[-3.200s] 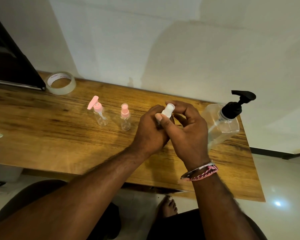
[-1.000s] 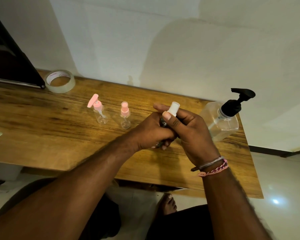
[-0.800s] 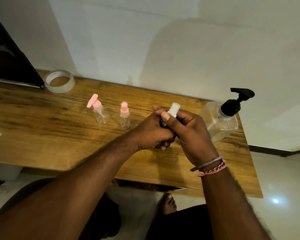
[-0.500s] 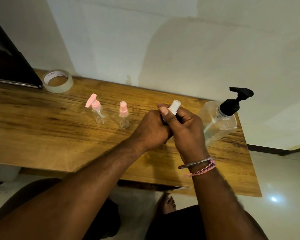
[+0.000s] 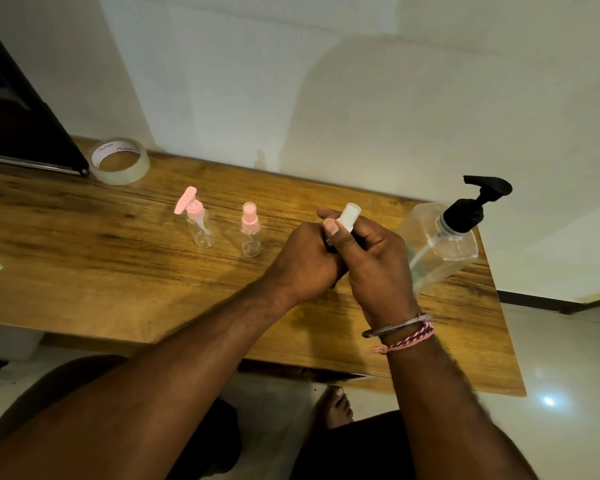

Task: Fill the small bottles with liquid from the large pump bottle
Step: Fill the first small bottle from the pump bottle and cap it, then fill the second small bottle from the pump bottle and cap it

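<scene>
We have both hands mid-table on one small bottle (image 5: 329,242); left hand (image 5: 305,261) is wrapped around its body, mostly hiding it, only a dark sliver shows between the hands; right hand (image 5: 371,258) pinches the white cap (image 5: 350,212) between thumb and fingers, cap sticking up above the knuckles; reads as an uncapping grip, body clamped so the top can twist or pull; we judge the cap is not off yet, though we can't tell whether it has loosened.

Large pump bottle (image 5: 440,247) stands just right of the right hand, clear body, black pump head (image 5: 478,202) with its nozzle pointing left toward the hands; close placement makes sense, short reach once the small one is open.

Two more small bottles wait to the left, upright, apart from each other: pink-pump one (image 5: 196,220) further left, pink-spray one (image 5: 250,230) nearer the hands; both look clear and empty, tops on; so we judge no filling has started.

Tape roll (image 5: 120,161) sits far left on the wooden table (image 5: 84,258), beside a dark panel (image 5: 18,123); neither is involved.

Risk: small cap, tight pinch; it could slip off the near edge.
</scene>
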The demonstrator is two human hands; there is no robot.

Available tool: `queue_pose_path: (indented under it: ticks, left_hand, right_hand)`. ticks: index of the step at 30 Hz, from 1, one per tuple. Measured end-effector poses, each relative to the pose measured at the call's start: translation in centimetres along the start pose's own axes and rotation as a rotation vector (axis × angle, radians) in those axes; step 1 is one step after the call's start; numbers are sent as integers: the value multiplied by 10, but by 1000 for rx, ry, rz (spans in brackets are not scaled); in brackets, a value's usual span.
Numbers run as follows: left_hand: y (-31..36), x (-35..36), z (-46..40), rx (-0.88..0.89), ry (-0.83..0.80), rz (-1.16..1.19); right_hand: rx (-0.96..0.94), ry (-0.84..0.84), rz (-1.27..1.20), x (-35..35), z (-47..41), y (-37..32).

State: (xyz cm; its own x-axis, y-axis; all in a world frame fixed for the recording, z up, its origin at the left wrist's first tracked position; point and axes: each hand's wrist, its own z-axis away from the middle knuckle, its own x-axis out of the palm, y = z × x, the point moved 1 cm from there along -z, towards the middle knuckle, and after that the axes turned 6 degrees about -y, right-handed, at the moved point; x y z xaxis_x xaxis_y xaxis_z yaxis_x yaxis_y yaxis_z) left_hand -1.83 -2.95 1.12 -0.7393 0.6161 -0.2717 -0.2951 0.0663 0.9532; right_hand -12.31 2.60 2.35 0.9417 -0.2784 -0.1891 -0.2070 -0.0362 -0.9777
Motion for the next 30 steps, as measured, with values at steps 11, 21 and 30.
queue_pose_path:
  ticks: [11, 21, 30]
  left_hand:
    - [-10, 6, -6, -94, 65, 31]
    - [-30, 1, 18, -137, 110, 157]
    - [-29, 1, 63, -178, 472, -44]
  right_hand:
    - [42, 94, 121, -3, -7, 11]
    - [200, -79, 120, 10, -4, 24]
    - [119, -58, 358, 34, 2, 19]
